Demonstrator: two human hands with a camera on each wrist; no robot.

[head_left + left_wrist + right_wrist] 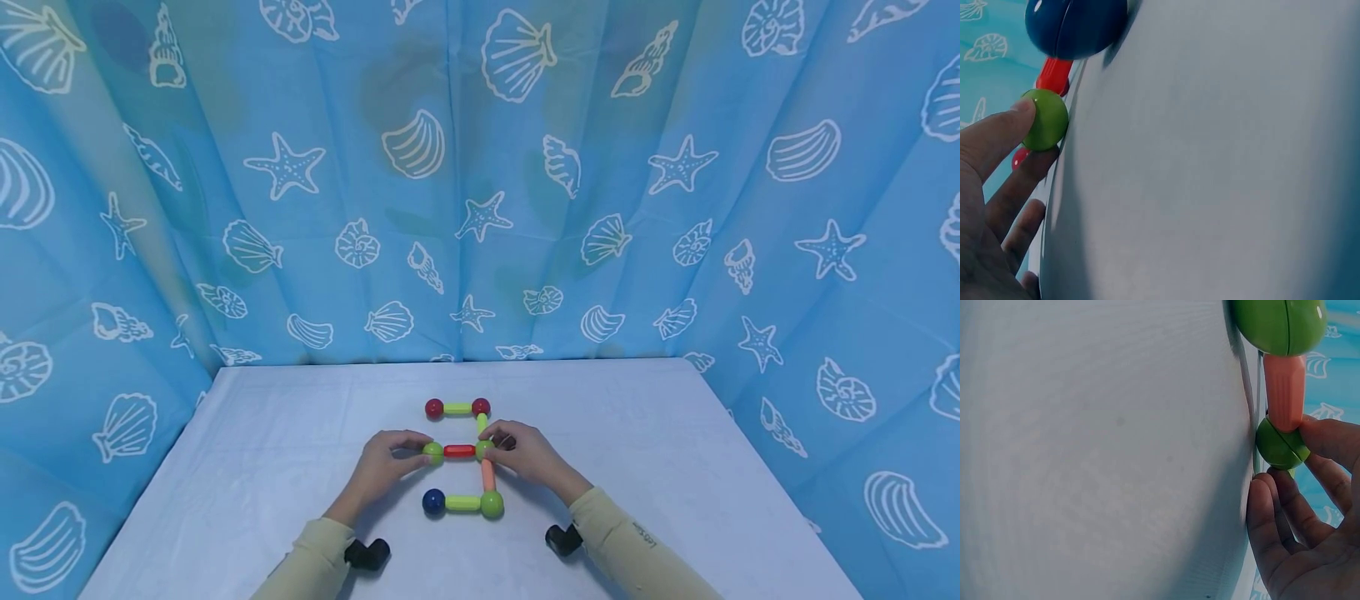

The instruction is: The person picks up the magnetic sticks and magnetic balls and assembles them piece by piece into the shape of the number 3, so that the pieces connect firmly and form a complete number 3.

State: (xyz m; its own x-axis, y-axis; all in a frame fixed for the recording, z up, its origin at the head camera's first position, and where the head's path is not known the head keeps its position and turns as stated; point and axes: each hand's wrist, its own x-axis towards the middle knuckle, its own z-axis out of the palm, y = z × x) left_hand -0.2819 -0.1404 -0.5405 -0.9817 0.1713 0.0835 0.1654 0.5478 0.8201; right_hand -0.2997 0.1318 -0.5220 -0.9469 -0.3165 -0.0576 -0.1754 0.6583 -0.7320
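Note:
Balls and rods on the table are joined in a shape like a reversed E. My left hand [384, 467] pinches the green ball [1047, 120] at the free end of the red rod [460, 451], thumb on one side and fingertips on the other. At the red rod's other end, my right hand [527, 454] pinches the middle green ball [1282, 444]. An orange rod [1285, 394] runs from that ball to the near green ball [492, 504]. A yellow-green rod [462, 503] links this one to the dark blue ball [433, 502].
Farther back, two red balls [434, 408] are joined by a yellow-green rod [457, 408]. Black wrist devices [367, 555] show at both sleeves. The white-covered table [645, 467] meets a blue shell-print curtain [480, 275] on the far side.

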